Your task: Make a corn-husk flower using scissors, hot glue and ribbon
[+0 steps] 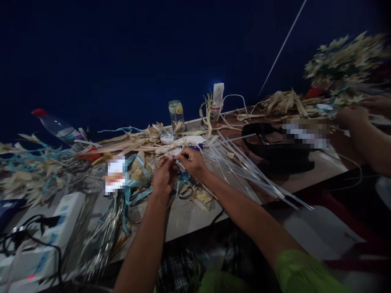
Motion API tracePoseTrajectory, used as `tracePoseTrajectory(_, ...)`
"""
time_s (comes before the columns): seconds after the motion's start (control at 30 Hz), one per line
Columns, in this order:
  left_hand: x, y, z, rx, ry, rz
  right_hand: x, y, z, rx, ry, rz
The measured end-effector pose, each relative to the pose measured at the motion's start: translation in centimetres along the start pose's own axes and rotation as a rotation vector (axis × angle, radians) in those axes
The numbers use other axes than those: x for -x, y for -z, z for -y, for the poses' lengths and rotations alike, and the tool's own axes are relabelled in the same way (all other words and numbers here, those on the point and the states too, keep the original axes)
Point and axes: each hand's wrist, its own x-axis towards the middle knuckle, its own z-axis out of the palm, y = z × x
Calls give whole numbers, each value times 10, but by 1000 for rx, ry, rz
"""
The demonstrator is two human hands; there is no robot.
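My left hand point(165, 175) and my right hand point(192, 160) meet fingertip to fingertip over the middle of the table. Both are closed in a pinch, and what sits between the fingers is too small to make out. Just below them hangs light blue ribbon point(184, 179) among dry husk scraps point(201, 198). More blue ribbon point(137, 194) loops left of my left hand. Dried corn husks point(122, 145) lie in a pile behind the hands. Clear thin rods point(253, 173) spread out to the right of my right hand.
A white power strip point(65, 215) with black cords and a bundle of thin wires point(102, 238) lie at left. Behind stand a clear bottle point(176, 114) and a tilted red-capped bottle point(59, 127). A black curved object point(275, 152) lies right, near another person's hand point(352, 118).
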Motion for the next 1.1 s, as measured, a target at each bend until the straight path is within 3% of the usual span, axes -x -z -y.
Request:
tracePoseTrajectory(0.4, 6, -4, 6, -229, -239, 64, -4, -7, -1, -404, -362, -93)
tracePoseTrajectory(0.77, 10, -6, 9, -425, -386, 137, -6, -4, 4, -360, -511, -126)
tracePoseTrajectory(0.97, 8, -3, 11, -485, -389, 97, -6, -7, -1, -385, -537, -69)
tracePoseTrajectory(1.1, 3, 0, 9, -364, -386, 6, -3, -8, 2, -454, -467, 38)
